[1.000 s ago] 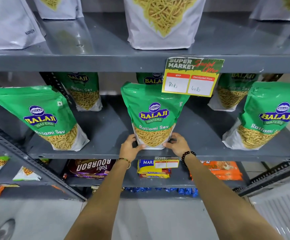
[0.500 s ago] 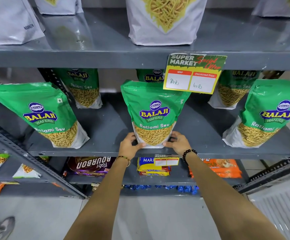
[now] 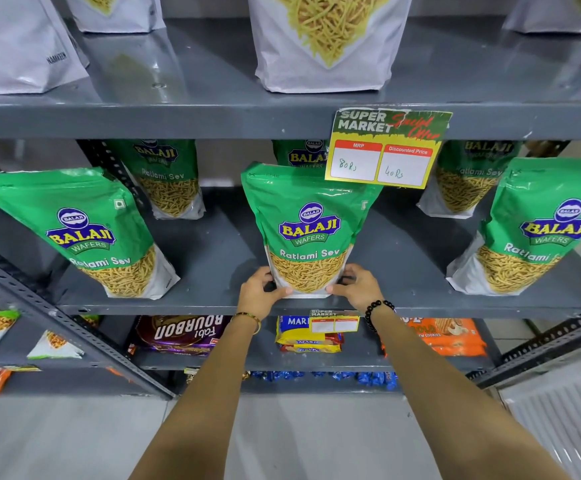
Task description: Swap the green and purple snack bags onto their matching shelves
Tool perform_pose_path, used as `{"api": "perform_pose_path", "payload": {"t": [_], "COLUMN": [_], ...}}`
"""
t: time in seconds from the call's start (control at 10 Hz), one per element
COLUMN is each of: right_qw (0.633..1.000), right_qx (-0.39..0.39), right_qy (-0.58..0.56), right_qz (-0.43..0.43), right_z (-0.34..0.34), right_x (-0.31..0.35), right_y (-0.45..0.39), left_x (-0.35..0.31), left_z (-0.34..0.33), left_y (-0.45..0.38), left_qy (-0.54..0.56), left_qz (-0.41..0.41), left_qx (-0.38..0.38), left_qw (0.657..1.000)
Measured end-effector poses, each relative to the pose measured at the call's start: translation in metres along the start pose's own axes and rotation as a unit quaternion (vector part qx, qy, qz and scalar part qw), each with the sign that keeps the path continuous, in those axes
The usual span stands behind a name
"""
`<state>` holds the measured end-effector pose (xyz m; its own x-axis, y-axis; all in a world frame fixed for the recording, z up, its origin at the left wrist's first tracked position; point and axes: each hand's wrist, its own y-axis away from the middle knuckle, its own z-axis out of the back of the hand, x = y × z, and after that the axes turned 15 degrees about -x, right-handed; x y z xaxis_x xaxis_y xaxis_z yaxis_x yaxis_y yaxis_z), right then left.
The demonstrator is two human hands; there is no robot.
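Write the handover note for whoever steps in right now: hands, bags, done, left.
Left hand and right hand grip the bottom corners of the centre green bag, upright on the middle shelf.
Other green bags stand on that shelf; one at far left, one at far right.
Upper shelf holds white-bottomed bags; their tops are cut off.
No purple bag identifiable, so swap progress is unclear.
Left: release, check other shelves.

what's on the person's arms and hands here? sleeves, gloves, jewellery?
No gloves and no sleeves in view: both forearms are bare. The left hand has a thin gold-coloured bangle at the wrist. The right hand has a bracelet of round black beads at the wrist. No rings that I can make out.
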<state>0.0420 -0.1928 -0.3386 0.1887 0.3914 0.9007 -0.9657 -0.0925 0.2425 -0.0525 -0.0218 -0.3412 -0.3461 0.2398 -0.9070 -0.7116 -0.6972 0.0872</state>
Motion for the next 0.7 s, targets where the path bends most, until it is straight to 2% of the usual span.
{"api": "perform_pose_path", "payload": {"t": [0.6, 0.7], "right_qw": [1.0, 1.0], "right_qx": [0.015, 0.008], "right_qy": [0.0, 0.002], "right_qz": [-0.006, 0.0], "right_z": [0.001, -0.001], "right_x": [-0.003, -0.006], "right_y": [0.003, 0.009], "left_x": [0.0, 0.014], "left_z": [0.002, 0.0], "left_y": [0.002, 0.003], "left_qy": [-0.003, -0.022], "left_qz": [0.01, -0.004], "left_qx": [0.016, 0.0], "left_qw": [1.0, 1.0]}}
